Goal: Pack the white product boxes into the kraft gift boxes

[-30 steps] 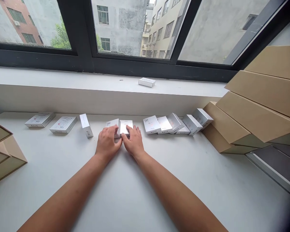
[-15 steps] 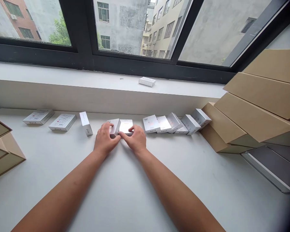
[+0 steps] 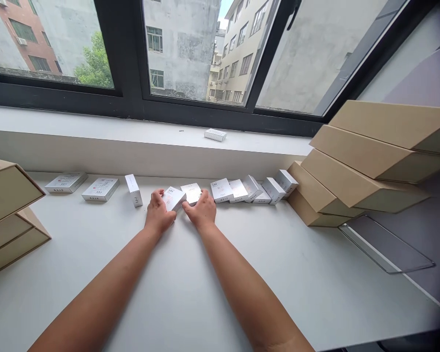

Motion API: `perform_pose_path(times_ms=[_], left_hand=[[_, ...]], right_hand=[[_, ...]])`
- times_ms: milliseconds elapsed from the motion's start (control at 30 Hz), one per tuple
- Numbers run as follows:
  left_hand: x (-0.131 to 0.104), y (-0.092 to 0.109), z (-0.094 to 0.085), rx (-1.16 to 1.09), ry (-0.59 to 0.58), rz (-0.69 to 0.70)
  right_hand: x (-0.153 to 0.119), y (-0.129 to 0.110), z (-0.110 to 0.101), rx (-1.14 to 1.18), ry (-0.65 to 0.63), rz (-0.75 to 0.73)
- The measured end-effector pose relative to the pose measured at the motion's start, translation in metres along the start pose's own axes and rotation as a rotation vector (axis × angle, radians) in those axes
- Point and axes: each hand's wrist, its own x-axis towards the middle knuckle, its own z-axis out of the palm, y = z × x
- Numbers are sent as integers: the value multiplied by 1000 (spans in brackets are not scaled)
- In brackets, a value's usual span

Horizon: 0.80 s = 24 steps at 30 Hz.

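My left hand [image 3: 159, 213] grips a small white box [image 3: 175, 198] by its left side and front, with the box tilted a little. Close to its right, my right hand [image 3: 202, 209] has its thumb and fingers around a second white box [image 3: 191, 192]. A narrow box [image 3: 133, 190] stands on its edge left of my hands, and two boxes lie flat farther left, one of them near the narrow box [image 3: 100, 189]. Right of my right hand, a row of several boxes begins with a flat one [image 3: 221, 190]; others in it lean on each other.
Brown cartons [image 3: 374, 156] are stacked at the right, beside a wire frame [image 3: 388, 244]. More cartons [image 3: 12, 195] stand at the left edge. One small box [image 3: 215, 135] lies on the window sill [image 3: 132, 130] behind the white table [image 3: 190, 293].
The view has shifted, bringing more of the left cartons into sight. The box in my left hand has turned so its printed top now shows, and its right end sits nearer the front.
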Motion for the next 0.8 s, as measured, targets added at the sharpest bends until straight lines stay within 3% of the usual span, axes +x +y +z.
perform_pose_path(times_ms=[133, 300, 367, 433, 533, 633, 800], left_hand=[[-6, -4, -1, -5, 13, 19], [-12, -10, -7, -75, 110, -35], [-13, -12, -10, -138, 82, -44], [-14, -12, -12, -231, -47, -21], [-16, -14, -11, -330, -253, 58], [-14, -17, -9, -351, -300, 117], [-9, -23, -8, -401, -363, 132]], right_hand=[[-6, 3, -5, 8, 4, -25], [-6, 8, -15, 356, 122, 98], [-6, 10, -22, 421, 141, 71], [-6, 13, -28, 465, 53, -52], [-7, 19, -33, 511, -216, -236], [-7, 24, -36, 510, -367, -270], [-5, 25, -39, 569, -482, -274]])
